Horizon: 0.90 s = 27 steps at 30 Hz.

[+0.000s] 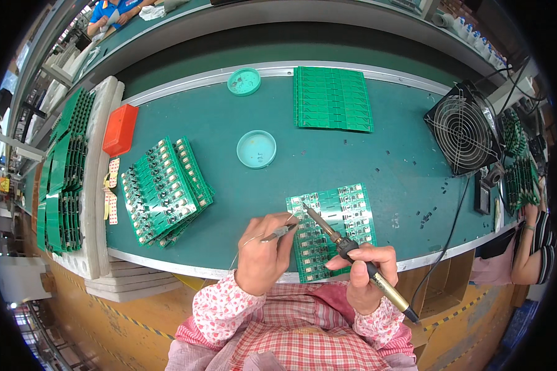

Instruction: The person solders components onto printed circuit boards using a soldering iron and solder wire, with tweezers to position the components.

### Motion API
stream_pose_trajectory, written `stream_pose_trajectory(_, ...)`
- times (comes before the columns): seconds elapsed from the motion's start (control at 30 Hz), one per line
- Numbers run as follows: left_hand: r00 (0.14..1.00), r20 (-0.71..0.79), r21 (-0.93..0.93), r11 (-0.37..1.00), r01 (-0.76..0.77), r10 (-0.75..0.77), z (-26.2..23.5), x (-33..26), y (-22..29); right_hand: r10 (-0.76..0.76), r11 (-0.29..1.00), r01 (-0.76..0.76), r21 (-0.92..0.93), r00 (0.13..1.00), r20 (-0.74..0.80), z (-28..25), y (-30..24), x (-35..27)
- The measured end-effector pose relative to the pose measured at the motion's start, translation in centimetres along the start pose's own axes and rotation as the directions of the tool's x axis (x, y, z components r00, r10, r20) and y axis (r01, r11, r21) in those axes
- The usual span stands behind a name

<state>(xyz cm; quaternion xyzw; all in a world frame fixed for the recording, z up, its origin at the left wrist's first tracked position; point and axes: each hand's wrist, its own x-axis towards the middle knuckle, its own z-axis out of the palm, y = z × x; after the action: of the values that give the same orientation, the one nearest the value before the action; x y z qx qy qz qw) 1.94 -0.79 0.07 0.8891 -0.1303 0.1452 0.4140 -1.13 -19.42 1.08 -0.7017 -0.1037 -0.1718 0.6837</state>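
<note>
My right hand (pixel 371 272) is closed around a soldering iron (pixel 380 282) with a gold and black handle. Its metal tip points up and left, at the upper left part of a green circuit board panel (pixel 331 219). That panel lies at the table's front edge and carries rows of small white and black parts. Close to its left side, my left hand (pixel 263 250) pinches dark, pointed tweezers (pixel 277 233). A thin solder wire (pixel 244 244) also runs through the left fingers toward the panel. Whether the iron's tip touches the board I cannot tell.
Populated panels (pixel 161 191) lie stacked at left, near a red box (pixel 120 130) and racked boards (pixel 65 179). Behind are two round turquoise dishes (pixel 257 149) and plain green panels (pixel 333 99). A fan (pixel 464 128) stands at right; small black bits (pixel 426 217) lie scattered. Other people sit nearby.
</note>
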Motion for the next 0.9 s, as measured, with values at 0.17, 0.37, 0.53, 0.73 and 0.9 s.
stream_pose_trajectory(0.17, 1.000, -0.003, 0.010, 1.000, -0.012, 0.012, 0.0, 0.0, 0.0, -0.026, 0.999, 0.027, -0.026, 0.998, 0.051, -0.3, 0.1, 0.1)
stream_pose_trajectory(0.37, 1.000, -0.004, 0.005, 1.000, -0.018, 0.018, 0.0, 0.0, 0.0, 0.082, 0.997, -0.082, -0.004, 0.997, 0.014, -1.0, -0.1, -0.6)
stream_pose_trajectory(0.53, 1.000, 0.003, 0.012, 1.000, 0.012, -0.012, 0.0, -0.1, 0.1, 0.244, 0.968, -0.243, -0.058, 0.970, 0.012, -1.3, -0.2, -1.0)
stream_pose_trajectory(0.73, 1.000, -0.006, 0.010, 1.000, 0.000, 0.000, -0.1, 0.0, 0.1, 0.218, 0.968, -0.200, -0.149, 0.969, 0.113, -1.1, -0.1, -0.6)
stream_pose_trajectory(0.9, 1.000, 0.006, -0.003, 1.000, 0.020, -0.020, -0.1, 0.0, 0.1, 0.206, 0.966, -0.186, -0.181, 0.974, 0.099, -1.0, 0.1, -0.5)
